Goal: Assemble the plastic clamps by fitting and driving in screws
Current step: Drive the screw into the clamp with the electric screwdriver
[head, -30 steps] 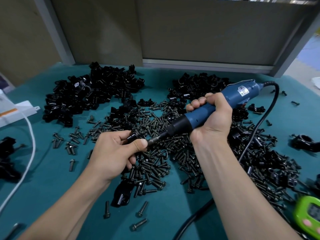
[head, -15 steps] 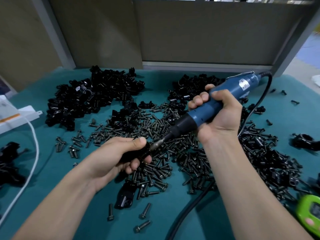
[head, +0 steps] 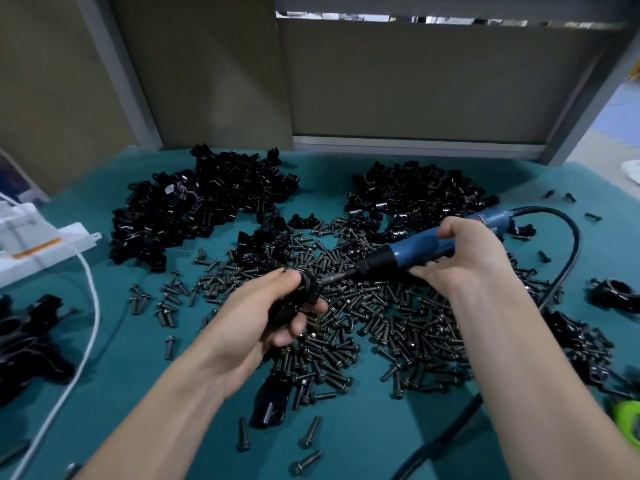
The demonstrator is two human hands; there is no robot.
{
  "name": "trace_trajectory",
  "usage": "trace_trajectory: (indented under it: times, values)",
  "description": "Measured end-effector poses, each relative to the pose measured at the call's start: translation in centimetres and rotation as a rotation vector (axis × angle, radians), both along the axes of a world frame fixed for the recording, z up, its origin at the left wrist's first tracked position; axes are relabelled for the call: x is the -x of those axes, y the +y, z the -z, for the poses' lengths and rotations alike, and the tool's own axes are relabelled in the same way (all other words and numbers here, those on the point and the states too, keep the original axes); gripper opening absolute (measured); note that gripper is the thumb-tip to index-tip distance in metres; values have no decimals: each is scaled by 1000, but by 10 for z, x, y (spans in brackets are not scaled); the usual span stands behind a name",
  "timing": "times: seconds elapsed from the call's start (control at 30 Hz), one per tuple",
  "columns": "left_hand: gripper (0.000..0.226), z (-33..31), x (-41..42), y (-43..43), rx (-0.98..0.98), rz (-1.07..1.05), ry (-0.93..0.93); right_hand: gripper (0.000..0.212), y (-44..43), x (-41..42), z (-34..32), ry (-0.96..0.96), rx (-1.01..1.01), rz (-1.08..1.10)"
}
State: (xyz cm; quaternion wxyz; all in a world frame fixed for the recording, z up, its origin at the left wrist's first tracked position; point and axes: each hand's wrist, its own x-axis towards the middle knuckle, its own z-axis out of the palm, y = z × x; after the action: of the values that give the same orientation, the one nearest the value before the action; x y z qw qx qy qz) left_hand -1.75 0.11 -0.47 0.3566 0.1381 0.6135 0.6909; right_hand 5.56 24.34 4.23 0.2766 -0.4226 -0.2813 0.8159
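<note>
Our left hand (head: 263,317) curls round a black plastic clamp (head: 304,289). At its two o'clock, our right hand (head: 464,258) grips a blue electric screwdriver (head: 422,245), lying flatter than half a second ago.

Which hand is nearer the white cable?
Left. The left hand holds a clamp right of the white cable; the right hand grips the screwdriver farther right.

Worktop (head: 138,375): teal, matt, cloth-like cover. Clamps (head: 194,209), heaped along far edge: black plastic, glossy on the curves. Screws (head: 398,327), mid-worktop: dark metal, dull sheen. Screwdriver (head: 426,245): smooth blue plastic body, matt black collar, bare metal bit. Power cable (head: 568,251): black, smooth, rubbery. White cable (head: 90,313), left edge: smooth.
</note>
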Motion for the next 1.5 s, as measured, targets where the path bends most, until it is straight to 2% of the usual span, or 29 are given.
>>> trace_trajectory:
  times: [0.07, 0.13, 0.2, 0.27, 0.37, 0.47, 0.5, 0.57, 0.63, 0.67, 0.77, 0.93, 1.0, 1.07, 1.2, 1.3, 1.43, 1.5]
  values:
    - [23, -1, 0, 0, -27, 19, 8, 74, 2, -4, -3, -18, -1, -23]
    - [17, 1, 1, 1, -28, -9, 46, 78, 2, -11, -4, -16, 3, -37]
    - [10, 3, 0, 2, -6, -67, 111, 68, 0, -20, -1, -6, -18, -33]
    - [12, 3, 0, 3, 37, -130, 200, 50, -7, -31, 5, -44, -90, -22]
    - [27, 2, 0, 4, 115, -215, 392, 17, -20, -45, 15, -266, -356, -82]
    - [39, 1, -3, 3, 220, -312, 576, 14, -35, -51, 14, -480, -714, -223]
    - [44, 1, -6, 3, 244, -336, 620, 16, -45, -50, 13, -465, -788, -286]
    - [55, 0, -11, 3, 274, -367, 697, 17, -72, -42, 13, -318, -847, -478]
    - [57, 1, -14, 4, 291, -387, 768, 9, -103, -31, 20, -134, -812, -670]
    - [56, 3, -14, 4, 290, -381, 790, 15, -115, -25, 28, -69, -773, -709]
    - [55, 3, -12, 3, 205, -283, 827, 32, -125, -12, 41, 1, -726, -603]
    - [50, -2, -5, 4, -37, -258, 569, 42, -110, -15, 43, 257, -448, -673]
    - [39, -2, -2, 6, -88, -198, 501, 36, -109, -15, 44, 272, -417, -680]
    - [37, -2, -3, 8, -140, -164, 454, 22, -108, -14, 46, 252, -389, -600]
    - [46, 3, -1, 10, -153, -322, 452, 4, -109, -13, 47, 250, -333, -512]
    - [46, 6, 0, 9, -50, -380, 581, 19, -114, -14, 46, 260, -310, -614]
    - [37, 2, -2, 10, 73, -367, 786, 24, -115, -15, 42, 220, -391, -681]
    - [40, -10, -3, 6, 16, -333, 725, 24, -115, -17, 35, 197, -458, -667]
